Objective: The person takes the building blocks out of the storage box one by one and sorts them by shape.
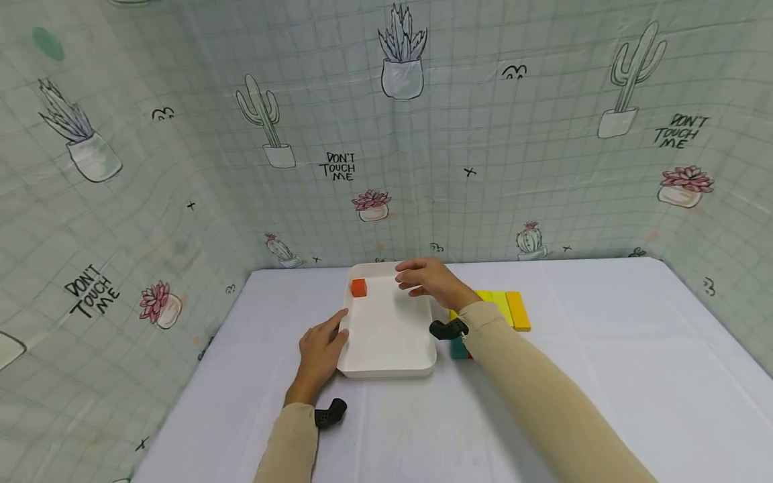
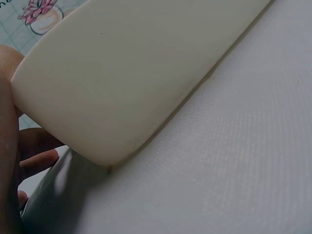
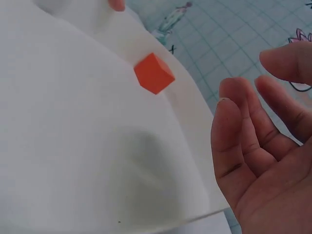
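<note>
A white tray point(image 1: 392, 335) lies on the table, with one orange cube point(image 1: 359, 288) in its far left corner. My left hand point(image 1: 319, 345) rests against the tray's left side, its thumb and index finger reaching onto the rim. In the left wrist view, other fingers point(image 2: 41, 141) show beside the tray's outer wall. Over the far right part of the tray hovers my right hand point(image 1: 430, 278), holding nothing. Its fingers point(image 3: 226, 126) are loosely bent and apart from the thumb, and the cube lies beyond them in the right wrist view.
Right of the tray, partly behind my right forearm, are yellow blocks point(image 1: 498, 300), an orange-yellow block point(image 1: 518, 311) and a teal block point(image 1: 459, 349), with a bit of red beside it. A patterned cloth point(image 1: 459, 134) hangs behind the white table point(image 1: 604, 349).
</note>
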A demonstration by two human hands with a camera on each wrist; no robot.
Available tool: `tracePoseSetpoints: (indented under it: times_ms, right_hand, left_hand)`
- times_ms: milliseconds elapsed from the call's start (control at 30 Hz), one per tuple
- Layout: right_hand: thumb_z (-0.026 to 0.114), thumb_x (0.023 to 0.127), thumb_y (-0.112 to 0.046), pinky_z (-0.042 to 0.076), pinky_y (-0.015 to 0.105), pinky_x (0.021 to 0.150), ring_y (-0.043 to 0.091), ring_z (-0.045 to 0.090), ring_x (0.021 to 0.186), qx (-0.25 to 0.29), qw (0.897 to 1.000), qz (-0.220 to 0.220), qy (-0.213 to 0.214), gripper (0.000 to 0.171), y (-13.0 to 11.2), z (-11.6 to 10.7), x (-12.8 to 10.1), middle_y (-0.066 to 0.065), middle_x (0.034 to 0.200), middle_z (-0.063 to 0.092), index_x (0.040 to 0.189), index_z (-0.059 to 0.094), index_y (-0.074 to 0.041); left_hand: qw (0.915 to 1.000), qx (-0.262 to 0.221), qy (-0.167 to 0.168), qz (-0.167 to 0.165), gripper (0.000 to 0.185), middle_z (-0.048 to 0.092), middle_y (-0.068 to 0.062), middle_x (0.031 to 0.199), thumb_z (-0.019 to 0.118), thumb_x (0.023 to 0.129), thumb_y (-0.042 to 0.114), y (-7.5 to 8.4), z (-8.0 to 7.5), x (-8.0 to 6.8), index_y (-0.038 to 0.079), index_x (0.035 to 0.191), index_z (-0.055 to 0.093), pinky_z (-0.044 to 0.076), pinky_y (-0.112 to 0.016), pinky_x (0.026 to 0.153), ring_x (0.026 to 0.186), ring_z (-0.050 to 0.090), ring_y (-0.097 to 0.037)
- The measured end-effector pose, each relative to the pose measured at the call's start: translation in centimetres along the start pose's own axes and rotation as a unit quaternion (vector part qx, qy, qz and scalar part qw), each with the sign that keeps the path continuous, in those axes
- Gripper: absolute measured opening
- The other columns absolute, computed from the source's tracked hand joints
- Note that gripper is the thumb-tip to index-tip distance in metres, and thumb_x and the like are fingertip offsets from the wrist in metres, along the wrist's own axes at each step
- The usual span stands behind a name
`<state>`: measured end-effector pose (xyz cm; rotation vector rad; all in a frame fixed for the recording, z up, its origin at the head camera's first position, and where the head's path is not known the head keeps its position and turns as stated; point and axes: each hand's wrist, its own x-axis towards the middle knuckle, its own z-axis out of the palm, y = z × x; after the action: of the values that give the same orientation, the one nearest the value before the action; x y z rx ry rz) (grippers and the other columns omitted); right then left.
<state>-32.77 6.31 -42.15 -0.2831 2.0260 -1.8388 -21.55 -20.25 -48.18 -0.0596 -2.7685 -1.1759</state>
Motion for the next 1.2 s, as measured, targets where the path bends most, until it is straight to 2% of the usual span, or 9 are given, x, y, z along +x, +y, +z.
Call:
tracePoseSetpoints:
  times_ms: [200,500,633,800,1033,1200]
  right_hand:
    - [0.065,0.096,-0.018,0.055,0.038,0.091,0.031,0.065,0.113,-0.006,1.000,0.017,0.000,0.045,0.4,1.3,1.3,0.012,0.122,0.067,0.135,0.057,0.002]
    - [0.062,0.098,-0.021,0.056,0.038,0.091,0.026,0.066,0.108,-0.030,0.999,0.020,-0.005,0.041,1.4,2.2,1.5,0.011,0.121,0.067,0.134,0.059,0.000]
    - [0.063,0.097,-0.020,0.056,0.037,0.089,0.025,0.066,0.107,-0.036,0.999,0.022,-0.008,0.040,1.1,2.5,2.0,0.011,0.121,0.067,0.132,0.061,0.000]
    - [0.065,0.096,-0.019,0.057,0.036,0.086,0.025,0.066,0.104,-0.042,0.999,0.023,0.007,0.039,0.6,3.0,2.8,0.010,0.116,0.068,0.129,0.063,0.001]
    - [0.064,0.096,-0.021,0.058,0.033,0.084,0.022,0.066,0.102,-0.070,0.997,0.031,-0.015,0.038,0.9,4.1,3.9,0.008,0.113,0.069,0.129,0.064,-0.001]
    - [0.065,0.095,-0.018,0.058,0.031,0.080,0.021,0.066,0.099,-0.073,0.997,0.028,0.004,0.033,1.4,4.3,4.2,0.008,0.110,0.069,0.124,0.067,-0.003]
  left_hand:
    - [1.0000,-0.006,-0.002,0.005,0.047,0.053,-0.008,0.147,0.053,0.101,0.026,-0.1,-0.2,0.1,0.021,0.148,0.052,0.005,-0.061,0.116,0.138,0.042,-0.035]
    - [0.9999,-0.004,-0.009,-0.004,0.047,0.053,-0.009,0.147,0.053,0.101,0.025,-0.1,0.3,-0.5,0.021,0.148,0.052,0.006,-0.060,0.117,0.138,0.041,-0.036]
    - [0.9999,-0.008,-0.005,-0.006,0.047,0.053,-0.009,0.148,0.053,0.101,0.024,0.0,0.1,-0.2,0.020,0.148,0.052,0.005,-0.060,0.117,0.138,0.041,-0.035]
    - [0.9999,-0.007,-0.007,0.003,0.048,0.051,-0.009,0.149,0.052,0.102,0.026,0.1,-0.3,0.3,0.021,0.150,0.050,0.004,-0.060,0.117,0.140,0.039,-0.035]
    - [0.9999,0.001,-0.007,-0.013,0.048,0.051,-0.009,0.149,0.052,0.102,0.024,-0.1,-0.5,-0.1,0.020,0.149,0.051,0.004,-0.060,0.117,0.139,0.039,-0.036]
    - [0.9999,-0.004,-0.010,-0.005,0.048,0.050,-0.009,0.150,0.053,0.102,0.025,0.0,-0.2,0.0,0.020,0.150,0.050,0.003,-0.060,0.117,0.139,0.039,-0.035]
